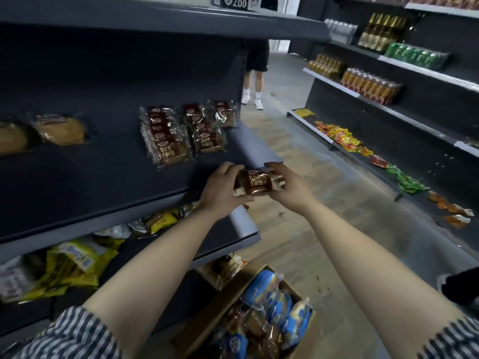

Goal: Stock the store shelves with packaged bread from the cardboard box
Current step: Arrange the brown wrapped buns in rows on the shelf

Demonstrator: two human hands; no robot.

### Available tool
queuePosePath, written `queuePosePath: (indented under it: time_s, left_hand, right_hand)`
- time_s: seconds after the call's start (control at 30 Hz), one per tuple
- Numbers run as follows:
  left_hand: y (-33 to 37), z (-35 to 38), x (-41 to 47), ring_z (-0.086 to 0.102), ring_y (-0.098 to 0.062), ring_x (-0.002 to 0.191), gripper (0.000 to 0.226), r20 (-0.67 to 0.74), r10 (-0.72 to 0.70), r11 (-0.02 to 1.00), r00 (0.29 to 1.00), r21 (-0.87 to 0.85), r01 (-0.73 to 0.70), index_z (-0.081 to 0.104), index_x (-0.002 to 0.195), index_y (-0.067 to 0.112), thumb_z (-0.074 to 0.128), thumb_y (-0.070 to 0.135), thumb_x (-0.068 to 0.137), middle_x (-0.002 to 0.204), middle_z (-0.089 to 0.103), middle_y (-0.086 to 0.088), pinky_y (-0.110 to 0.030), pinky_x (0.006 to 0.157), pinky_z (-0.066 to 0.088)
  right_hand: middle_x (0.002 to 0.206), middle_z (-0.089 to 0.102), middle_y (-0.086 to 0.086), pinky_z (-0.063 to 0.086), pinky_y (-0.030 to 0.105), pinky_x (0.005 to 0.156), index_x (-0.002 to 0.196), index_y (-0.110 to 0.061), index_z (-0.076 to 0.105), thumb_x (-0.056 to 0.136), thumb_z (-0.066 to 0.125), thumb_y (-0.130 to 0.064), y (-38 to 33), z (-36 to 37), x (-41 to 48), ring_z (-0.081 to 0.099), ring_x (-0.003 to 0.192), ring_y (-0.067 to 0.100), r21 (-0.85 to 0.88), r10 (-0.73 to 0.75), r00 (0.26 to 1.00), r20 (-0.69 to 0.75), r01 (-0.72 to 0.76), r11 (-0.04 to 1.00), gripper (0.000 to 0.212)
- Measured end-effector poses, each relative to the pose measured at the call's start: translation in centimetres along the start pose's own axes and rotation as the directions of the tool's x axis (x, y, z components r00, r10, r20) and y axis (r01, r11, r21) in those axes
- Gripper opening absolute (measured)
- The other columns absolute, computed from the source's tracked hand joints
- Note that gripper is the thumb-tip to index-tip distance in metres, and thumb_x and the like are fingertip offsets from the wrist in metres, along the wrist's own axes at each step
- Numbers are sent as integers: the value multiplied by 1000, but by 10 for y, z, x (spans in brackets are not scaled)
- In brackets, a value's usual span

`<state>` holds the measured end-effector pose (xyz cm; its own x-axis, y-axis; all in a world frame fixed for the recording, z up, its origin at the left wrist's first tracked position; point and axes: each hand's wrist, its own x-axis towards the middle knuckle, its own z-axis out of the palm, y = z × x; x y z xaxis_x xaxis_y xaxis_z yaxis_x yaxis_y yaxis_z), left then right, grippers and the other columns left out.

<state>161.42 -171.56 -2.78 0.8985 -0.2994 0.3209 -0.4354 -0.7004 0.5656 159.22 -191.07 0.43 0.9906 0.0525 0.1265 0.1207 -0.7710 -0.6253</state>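
1. Head view: both hands are together on one small brown bread packet [255, 183], held in the air just off the front right corner of the middle shelf [103, 182].
2. The left hand [223, 187] curls round the packet's left end and the right hand [285, 187] pinches its right end. Neither hand is free.
3. The packet's long axis runs side to side between the two hands, with its printed label up towards the camera.
4. The relation that matters: matching brown packets lie on the shelf in a near row [166, 136] and a further row [207, 130], both up and to the left of the hands.
5. Each row runs from the shelf front towards the back panel.
6. The left hand is the nearer one to the shelf, sitting about over its front edge. The right hand is further out over the aisle floor.
7. My judgement is that the packet needs to travel forward and left, probably turning to line up with a row. The bare shelf in front of the near row looks like the easiest spot.
8. The cardboard box [212, 304] sits low on the floor, between the forearms as seen from here. It has blue and brown packets inside, so the stocking is not yet finished.
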Motion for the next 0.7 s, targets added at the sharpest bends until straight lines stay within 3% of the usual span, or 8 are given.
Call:
queuePosePath:
  time_s: [0.07,0.17,0.3,0.37,0.57,0.7]
  left_hand:
    - [-7,-11,-5,48,-27,124,82,-53,-16,999,998,33,18,47,140,11,84,34,71,137,44,-8,-40,104,43]
    - [-20,-30,-13,46,-27,127,83,-139,-56,995,989,78,67,47,141,11,81,35,70,138,44,-7,-44,105,42]
    - [-37,-55,-23,41,-22,130,90,-218,-124,984,968,97,148,44,143,14,67,49,64,139,42,-4,-44,108,36]
    - [-45,-66,-27,38,-21,132,90,-249,-159,976,955,109,190,43,145,17,62,47,62,141,40,-2,-41,106,32]
    - [-71,-85,-35,30,-23,141,83,-312,-216,940,925,190,284,42,145,27,76,34,71,154,30,3,-44,112,22]
    - [-89,-93,-39,9,-25,151,80,-281,-251,900,926,286,330,38,147,31,73,39,77,162,20,3,-48,121,7]
  right_hand:
    - [133,59,5,39,23,85,138,-19,50,74,69,-8,-7,7,11,57,116,28,-36,-72,997,33,73,997,68]
    - [133,59,10,44,33,92,140,-16,47,77,71,-13,-22,21,26,56,119,31,-43,-174,983,64,177,983,67]
    - [130,61,8,40,27,86,139,-17,49,74,73,-8,-45,43,48,57,119,29,-73,-312,946,92,319,945,69]
    - [130,61,6,43,29,90,140,-20,48,73,71,-12,-54,54,59,57,118,28,-40,-381,918,113,387,921,70]
    - [135,57,4,45,39,100,143,-28,42,80,70,-13,-75,86,77,51,125,27,-34,-404,909,101,409,912,70]
    - [137,56,-1,46,41,101,146,-37,35,81,72,-15,-81,100,85,52,126,23,-40,-400,907,132,408,912,77]
